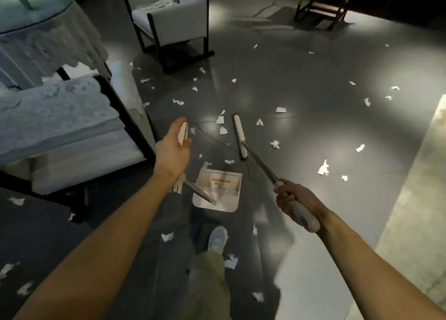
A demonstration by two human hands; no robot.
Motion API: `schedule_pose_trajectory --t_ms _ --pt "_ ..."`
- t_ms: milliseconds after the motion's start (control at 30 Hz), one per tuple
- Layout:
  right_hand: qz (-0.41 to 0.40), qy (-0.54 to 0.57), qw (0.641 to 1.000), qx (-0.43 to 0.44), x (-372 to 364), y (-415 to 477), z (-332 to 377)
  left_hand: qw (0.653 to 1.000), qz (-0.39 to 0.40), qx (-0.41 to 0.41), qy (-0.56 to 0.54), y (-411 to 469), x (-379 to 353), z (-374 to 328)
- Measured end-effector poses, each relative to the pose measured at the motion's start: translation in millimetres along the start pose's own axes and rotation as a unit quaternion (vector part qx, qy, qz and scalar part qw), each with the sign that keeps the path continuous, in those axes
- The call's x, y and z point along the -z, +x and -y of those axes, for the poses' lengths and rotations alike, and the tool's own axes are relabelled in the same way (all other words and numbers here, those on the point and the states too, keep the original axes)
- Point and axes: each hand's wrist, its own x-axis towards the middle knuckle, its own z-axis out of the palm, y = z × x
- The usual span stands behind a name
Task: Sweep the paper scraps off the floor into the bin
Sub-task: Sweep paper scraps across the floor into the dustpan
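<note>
Several white paper scraps lie scattered over the dark floor, ahead and around my feet. My left hand is shut on the top of the dustpan's long handle. The white dustpan rests on the floor just in front of me, its mouth facing away. My right hand grips the pale handle of a broom. The broom's white head touches the floor beyond the dustpan, next to a few scraps. No bin is visible.
A cushioned bench with a lace cover stands close on the left, behind it a round table with a cloth. An armchair is ahead, a wooden chair far right. A pale rug edges the right. My shoe is below.
</note>
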Motion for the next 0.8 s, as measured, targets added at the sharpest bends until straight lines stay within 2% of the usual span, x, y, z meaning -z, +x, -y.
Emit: schedule_pose_trajectory --t_ms 133,300,500,800 --pt "-0.025 0.034 0.999 -0.006 -5 85 95 1.000 0.006 -0.001 -0.021 120 -62 -17" --pt "0.003 0.095 0.995 -0.027 -34 187 231 0.999 0.024 0.008 -0.028 270 -125 -47" --pt "0.114 0.203 0.972 -0.030 -43 279 389 0.999 0.029 0.006 -0.013 444 -190 -103" --pt "0.107 0.188 0.976 -0.012 -48 447 647 1.000 0.007 -0.004 0.010 717 -330 -178"
